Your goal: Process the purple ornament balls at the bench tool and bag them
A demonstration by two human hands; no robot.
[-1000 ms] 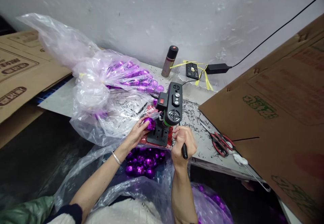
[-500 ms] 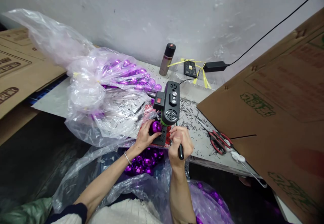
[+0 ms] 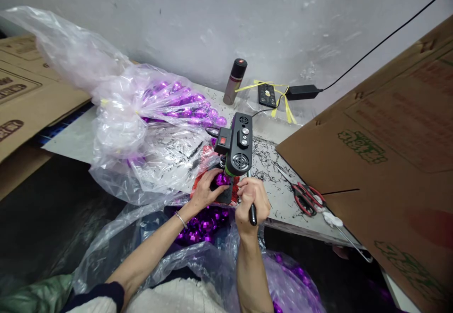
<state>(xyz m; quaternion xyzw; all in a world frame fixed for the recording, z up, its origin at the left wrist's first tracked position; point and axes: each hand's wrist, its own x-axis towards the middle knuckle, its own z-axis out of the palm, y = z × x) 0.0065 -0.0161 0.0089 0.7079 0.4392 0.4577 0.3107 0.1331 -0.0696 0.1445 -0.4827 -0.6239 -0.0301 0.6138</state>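
My left hand (image 3: 206, 191) has its thumb and fingers around a shiny purple ball (image 3: 222, 179), which sits under the green-rimmed end of a black press machine (image 3: 239, 145). The ball is over the machine's black base (image 3: 225, 195), with red material around it. My right hand (image 3: 254, 202) is closed on the black-tipped lever (image 3: 252, 215) at the machine's front right. Below the table edge, more purple balls (image 3: 203, 226) lie in an open clear bag. A tied clear bag (image 3: 184, 103) with purple balls rests left of the machine.
Red-handled scissors (image 3: 307, 199) and scattered black bits lie on the table (image 3: 279, 204) at right. A large cardboard box (image 3: 396, 162) leans there. Behind stand a dark spray can (image 3: 235, 82) and a black adapter (image 3: 302, 92). More cardboard (image 3: 31, 91) is at left.
My left hand and the purple ball have shifted slightly right, further under the machine's head. My right hand stays on the lever.
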